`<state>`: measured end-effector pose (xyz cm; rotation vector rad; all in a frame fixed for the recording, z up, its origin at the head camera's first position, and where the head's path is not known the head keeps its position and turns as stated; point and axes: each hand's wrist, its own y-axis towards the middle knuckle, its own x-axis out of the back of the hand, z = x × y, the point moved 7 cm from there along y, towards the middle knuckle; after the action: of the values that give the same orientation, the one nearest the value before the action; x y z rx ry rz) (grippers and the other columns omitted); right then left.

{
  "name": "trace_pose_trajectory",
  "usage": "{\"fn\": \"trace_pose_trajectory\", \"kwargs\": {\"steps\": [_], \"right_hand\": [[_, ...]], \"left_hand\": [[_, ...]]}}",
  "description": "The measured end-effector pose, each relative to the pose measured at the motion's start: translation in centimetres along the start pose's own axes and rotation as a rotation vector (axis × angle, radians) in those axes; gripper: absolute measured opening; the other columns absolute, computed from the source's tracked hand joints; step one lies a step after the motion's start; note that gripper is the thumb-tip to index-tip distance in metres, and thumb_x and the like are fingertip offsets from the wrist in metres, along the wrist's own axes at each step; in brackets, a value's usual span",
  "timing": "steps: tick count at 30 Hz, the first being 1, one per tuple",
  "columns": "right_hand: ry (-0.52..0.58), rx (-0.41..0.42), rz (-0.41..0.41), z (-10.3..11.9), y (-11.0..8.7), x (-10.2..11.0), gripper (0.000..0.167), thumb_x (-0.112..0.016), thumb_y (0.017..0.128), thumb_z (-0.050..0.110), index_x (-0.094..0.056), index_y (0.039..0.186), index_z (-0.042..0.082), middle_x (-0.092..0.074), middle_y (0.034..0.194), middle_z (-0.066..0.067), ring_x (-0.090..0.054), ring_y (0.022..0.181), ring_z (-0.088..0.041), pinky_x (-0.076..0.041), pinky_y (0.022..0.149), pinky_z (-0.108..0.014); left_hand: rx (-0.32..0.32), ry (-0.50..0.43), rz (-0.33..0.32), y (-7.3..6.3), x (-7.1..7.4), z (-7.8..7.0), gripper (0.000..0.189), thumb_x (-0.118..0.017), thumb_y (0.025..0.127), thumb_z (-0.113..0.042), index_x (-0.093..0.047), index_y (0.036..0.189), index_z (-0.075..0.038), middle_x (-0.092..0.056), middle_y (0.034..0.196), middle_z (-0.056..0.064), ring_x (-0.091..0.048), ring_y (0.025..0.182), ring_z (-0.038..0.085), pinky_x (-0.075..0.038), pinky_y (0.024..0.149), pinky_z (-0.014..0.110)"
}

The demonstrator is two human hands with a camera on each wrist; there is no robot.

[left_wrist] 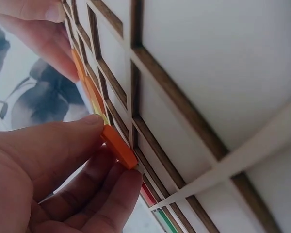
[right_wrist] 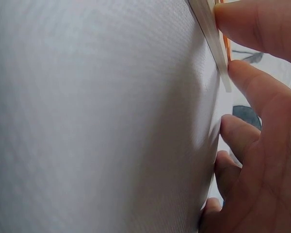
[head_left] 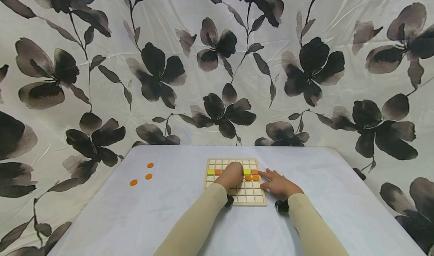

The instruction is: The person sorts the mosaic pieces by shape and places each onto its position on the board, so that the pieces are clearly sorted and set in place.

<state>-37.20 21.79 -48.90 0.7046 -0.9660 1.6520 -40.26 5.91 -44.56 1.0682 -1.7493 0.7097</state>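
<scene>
A wooden grid board (head_left: pixel 249 202) lies on the table. My left hand (head_left: pixel 231 175) is over its middle, hiding several cells. In the left wrist view, thumb and fingertips pinch an orange disc (left_wrist: pixel 119 147) low against the grid. Two more orange discs (head_left: pixel 248 178) sit in adjoining cells to the right, just below a row with a yellow square (head_left: pixel 247 172) and an orange-red square (head_left: pixel 254 172). Another yellow square (head_left: pixel 211 172) shows left of the hand. My right hand (head_left: pixel 280 183) rests at the board's right edge, fingers spread, thumb and a fingertip touching the edge.
Three loose orange discs (head_left: pixel 148 176) lie on the white-covered table (head_left: pixel 101 218) to the left. Behind the table hangs a flower-patterned cloth (head_left: pixel 217 71). A black wrist device (head_left: pixel 281 206) is worn at the right sleeve.
</scene>
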Motion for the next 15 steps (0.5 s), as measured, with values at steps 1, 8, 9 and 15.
{"fn": "trace_pose_trajectory", "kwargs": {"steps": [1, 8, 9, 15], "right_hand": [[0.002, -0.001, 0.001, 0.04, -0.02, 0.05, 0.062, -0.057, 0.092, 0.033, -0.039, 0.149, 0.023, -0.021, 0.16, -0.019, -0.009, 0.147, -0.046, -0.008, 0.113, -0.068], [0.006, -0.004, 0.005, 0.01, -0.04, -0.01, 0.061, -0.057, 0.092, 0.034, -0.039, 0.149, 0.024, -0.021, 0.16, -0.018, -0.009, 0.147, -0.046, -0.007, 0.114, -0.067], [0.005, -0.005, 0.005, -0.04, -0.01, -0.06, 0.061, -0.058, 0.092, 0.034, -0.039, 0.149, 0.024, -0.021, 0.16, -0.018, -0.009, 0.147, -0.045, -0.007, 0.114, -0.067], [0.009, -0.009, 0.005, -0.19, 0.08, -0.13, 0.061, -0.058, 0.092, 0.034, -0.039, 0.149, 0.025, -0.021, 0.16, -0.018, -0.009, 0.147, -0.046, -0.007, 0.113, -0.068]], "left_hand": [[-0.002, 0.006, 0.001, 0.09, -0.02, -0.04, 0.014, -0.061, 0.09, -0.004, -0.073, 0.083, -0.007, -0.071, 0.085, 0.001, -0.065, 0.081, 0.014, -0.054, 0.072, 0.028], [0.033, 0.047, 0.013, 0.44, -0.18, -0.29, 0.018, -0.06, 0.092, -0.004, -0.069, 0.077, -0.006, -0.067, 0.074, 0.003, -0.054, 0.066, 0.012, -0.048, 0.063, 0.027], [0.041, 0.044, 0.015, 0.46, -0.2, -0.34, 0.018, -0.06, 0.092, -0.003, -0.069, 0.077, -0.006, -0.067, 0.073, 0.004, -0.052, 0.065, 0.012, -0.048, 0.062, 0.028], [0.075, 0.047, 0.019, 0.58, -0.4, -0.45, 0.008, -0.061, 0.093, -0.005, -0.068, 0.09, -0.006, -0.068, 0.083, 0.004, -0.052, 0.069, 0.011, -0.045, 0.063, 0.027]]}}
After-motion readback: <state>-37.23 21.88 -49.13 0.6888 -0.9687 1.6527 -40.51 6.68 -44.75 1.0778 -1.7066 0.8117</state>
